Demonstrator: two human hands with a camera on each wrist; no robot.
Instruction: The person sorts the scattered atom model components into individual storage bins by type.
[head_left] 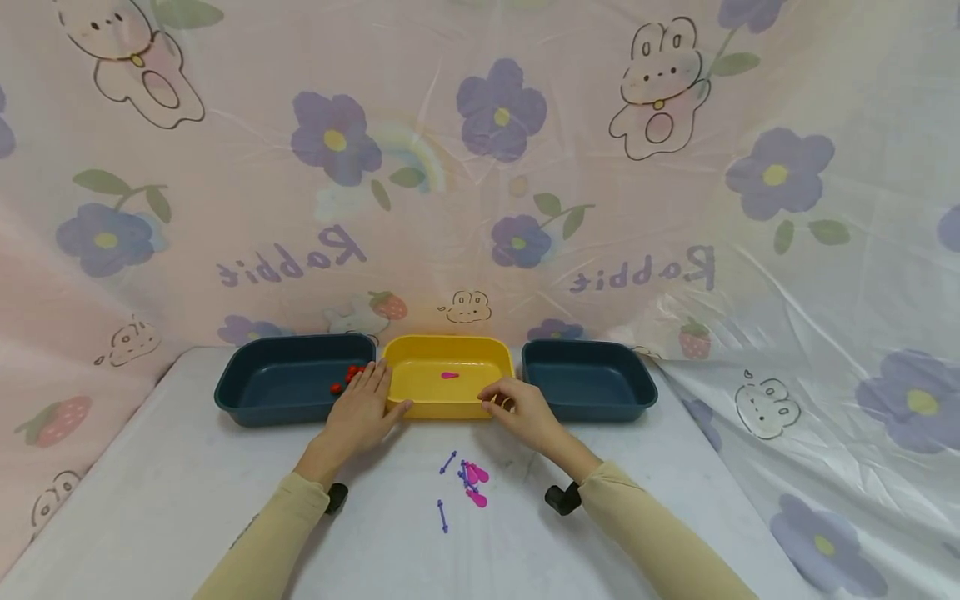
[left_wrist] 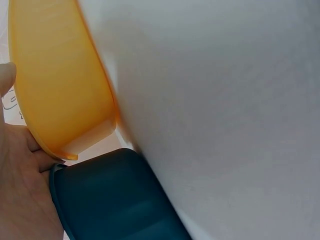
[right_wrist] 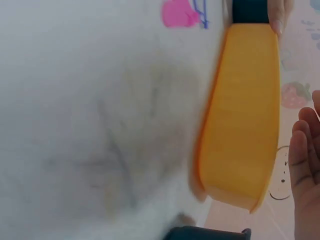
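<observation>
My left hand [head_left: 362, 414] lies with straight fingers across the neighbouring rims of the left dark teal tray [head_left: 292, 414] and the yellow tray [head_left: 442, 411]. In the left wrist view its thumb [left_wrist: 6, 77] is at the yellow rim. Over the front right corner of the yellow tray hovers my right hand [head_left: 528, 410], fingers loosely bent, with nothing visible between them. A small pink spoon-shaped piece [head_left: 449, 375] lies inside the yellow tray. Several small red round pieces [head_left: 352, 372] sit in the left teal tray, partly hidden behind my left fingers.
Another dark teal tray [head_left: 588, 412] stands at the right. On the white table [head_left: 390, 550] in front lie several pink spoon-shaped pieces [head_left: 477, 498] and thin purple sticks with knobbed ends [head_left: 442, 517]. A patterned curtain [head_left: 420, 217] hangs behind the trays.
</observation>
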